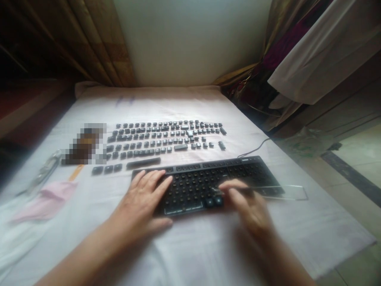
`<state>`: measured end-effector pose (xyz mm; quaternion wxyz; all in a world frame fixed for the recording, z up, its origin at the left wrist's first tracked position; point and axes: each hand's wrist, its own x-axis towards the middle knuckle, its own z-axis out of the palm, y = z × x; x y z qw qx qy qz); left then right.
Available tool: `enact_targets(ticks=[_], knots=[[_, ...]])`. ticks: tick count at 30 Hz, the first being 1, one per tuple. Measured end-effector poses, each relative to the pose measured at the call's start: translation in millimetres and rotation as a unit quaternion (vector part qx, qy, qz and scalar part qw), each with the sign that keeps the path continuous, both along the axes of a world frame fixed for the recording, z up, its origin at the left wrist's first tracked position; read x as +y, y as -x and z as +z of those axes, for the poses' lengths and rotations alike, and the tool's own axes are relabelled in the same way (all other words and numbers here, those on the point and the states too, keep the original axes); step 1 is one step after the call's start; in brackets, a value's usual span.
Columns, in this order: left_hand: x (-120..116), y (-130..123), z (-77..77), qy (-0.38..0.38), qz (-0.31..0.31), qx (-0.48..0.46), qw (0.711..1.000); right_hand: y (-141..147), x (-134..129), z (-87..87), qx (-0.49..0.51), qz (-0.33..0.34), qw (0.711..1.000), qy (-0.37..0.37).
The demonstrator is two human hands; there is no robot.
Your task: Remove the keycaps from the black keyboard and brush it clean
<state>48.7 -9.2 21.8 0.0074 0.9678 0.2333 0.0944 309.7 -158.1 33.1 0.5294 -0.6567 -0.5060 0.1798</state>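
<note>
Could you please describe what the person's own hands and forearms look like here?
The left hand is bare: no glove, ring or watch shows. The right hand is also ungloved, though blur hides finer details. No sleeve shows on either forearm.

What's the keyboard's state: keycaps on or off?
Mostly off: the keyboard shows bare key mounts, and loose keycaps lie lined up beyond it. Two caps sit near its front edge.
</note>
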Motion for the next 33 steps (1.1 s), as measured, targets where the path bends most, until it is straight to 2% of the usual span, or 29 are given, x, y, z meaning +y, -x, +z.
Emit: enact_targets(ticks=[6, 12, 16, 24, 33], knots=[[-7, 10, 4.8, -0.001, -0.004, -0.008, 1.000, 1, -4, 0.3, -0.071, -0.028, 0.997, -0.006], [-9, 38, 0.0, -0.008, 0.003, -0.001, 1.000, 24, -8, 5.1, -0.104, 0.025, 0.994, 0.004], [-9, 50, -5.3, -0.003, -0.001, -0.005, 1.000, 35, -10, 0.5, -0.125, 0.027, 0.992, 0.020], [-16, 56, -12.1, 0.013, 0.002, -0.091, 0.996, 40, -12, -7.1, -0.161, 0.016, 0.987, 0.024], [-17, 56, -12.4, 0.046, 0.004, -0.121, 0.992, 49, -2, 3.5, -0.178, 0.005, 0.984, 0.018]])
